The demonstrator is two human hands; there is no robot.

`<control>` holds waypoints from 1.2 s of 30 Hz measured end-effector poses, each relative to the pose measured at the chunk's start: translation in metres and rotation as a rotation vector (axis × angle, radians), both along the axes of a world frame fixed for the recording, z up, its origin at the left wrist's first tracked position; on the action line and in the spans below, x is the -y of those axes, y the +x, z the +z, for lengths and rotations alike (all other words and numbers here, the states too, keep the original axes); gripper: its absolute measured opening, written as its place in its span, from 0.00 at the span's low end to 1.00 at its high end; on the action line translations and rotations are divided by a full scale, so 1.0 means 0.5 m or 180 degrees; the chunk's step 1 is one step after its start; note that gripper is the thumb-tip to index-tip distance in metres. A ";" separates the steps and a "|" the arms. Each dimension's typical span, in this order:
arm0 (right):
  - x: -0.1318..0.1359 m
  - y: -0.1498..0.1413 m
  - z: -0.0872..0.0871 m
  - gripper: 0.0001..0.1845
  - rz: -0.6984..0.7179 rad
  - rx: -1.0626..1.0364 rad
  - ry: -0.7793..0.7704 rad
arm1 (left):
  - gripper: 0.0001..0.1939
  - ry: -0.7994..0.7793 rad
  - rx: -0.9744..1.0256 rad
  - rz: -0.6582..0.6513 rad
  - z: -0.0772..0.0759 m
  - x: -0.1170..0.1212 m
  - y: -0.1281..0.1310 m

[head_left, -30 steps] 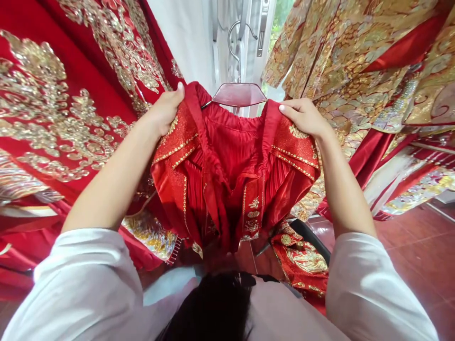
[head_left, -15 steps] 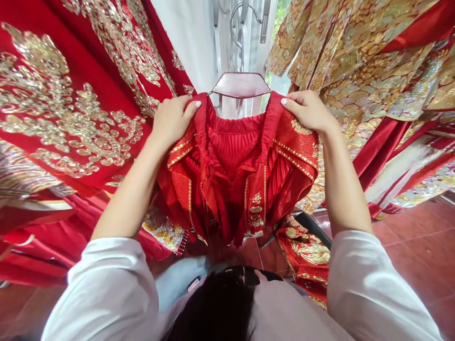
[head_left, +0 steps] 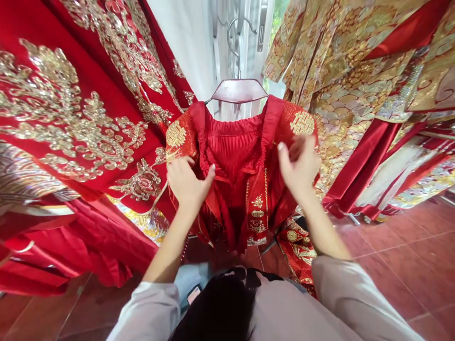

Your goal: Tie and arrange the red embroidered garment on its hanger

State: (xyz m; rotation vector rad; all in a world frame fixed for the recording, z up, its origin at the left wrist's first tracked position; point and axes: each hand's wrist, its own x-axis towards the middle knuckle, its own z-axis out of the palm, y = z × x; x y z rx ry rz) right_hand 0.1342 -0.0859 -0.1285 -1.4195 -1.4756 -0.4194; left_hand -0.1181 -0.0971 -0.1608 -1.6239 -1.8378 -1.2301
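Fabric of the red skirt [head_left: 236, 156] hung from the hanger [head_left: 239, 91], waistband up, its length running straight down toward the floor [head_left: 408, 265]. The left hand [head_left: 187, 182] pinched its left front fold with bent fingers; the right hand [head_left: 299, 166], fingers loosely curled, touched the gold-trimmed right panel.

Red skirt [head_left: 241, 161] hung by its waistband from a reddish hanger [head_left: 239, 91], wire hook up top. Beneath, a floor [head_left: 401, 265] of dark red tiles, hems of red and gold cloth [head_left: 298, 246] resting on it.
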 end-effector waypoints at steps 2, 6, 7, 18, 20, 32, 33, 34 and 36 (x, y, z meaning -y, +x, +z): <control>0.019 -0.034 -0.067 0.30 -0.0019 -0.0078 -0.0472 | 0.16 -0.0436 -0.0052 0.0105 -0.034 0.008 0.018; 0.012 -0.078 -0.124 0.12 0.0664 0.0152 -0.0638 | 0.04 -0.0824 -0.0179 -0.0112 -0.070 0.010 0.062; 0.010 -0.086 -0.123 0.12 0.0919 0.0202 -0.0478 | 0.04 -0.0796 -0.0213 -0.0204 -0.076 0.011 0.075; 0.009 -0.091 -0.141 0.14 0.1813 -0.0224 -0.0124 | 0.12 -0.0323 0.1335 -0.1350 -0.218 0.009 0.116; 0.011 -0.076 -0.152 0.15 0.1801 -0.0567 -0.0063 | 0.12 -0.0412 0.1557 -0.1528 -0.277 0.013 0.122; 0.026 -0.072 -0.167 0.15 0.1550 -0.0988 0.0068 | 0.12 -0.0565 0.1822 -0.1249 -0.384 -0.120 0.177; 0.028 -0.072 -0.170 0.16 0.1481 -0.1027 0.0051 | 0.09 -0.0592 0.1826 -0.1269 -0.392 -0.111 0.175; 0.032 -0.072 -0.173 0.17 0.1384 -0.1059 -0.0020 | 0.06 -0.0627 0.1834 -0.1295 -0.402 -0.097 0.172; 0.042 -0.068 -0.181 0.19 0.1066 -0.1016 -0.0396 | 0.01 -0.0705 0.1856 -0.1351 -0.422 -0.055 0.166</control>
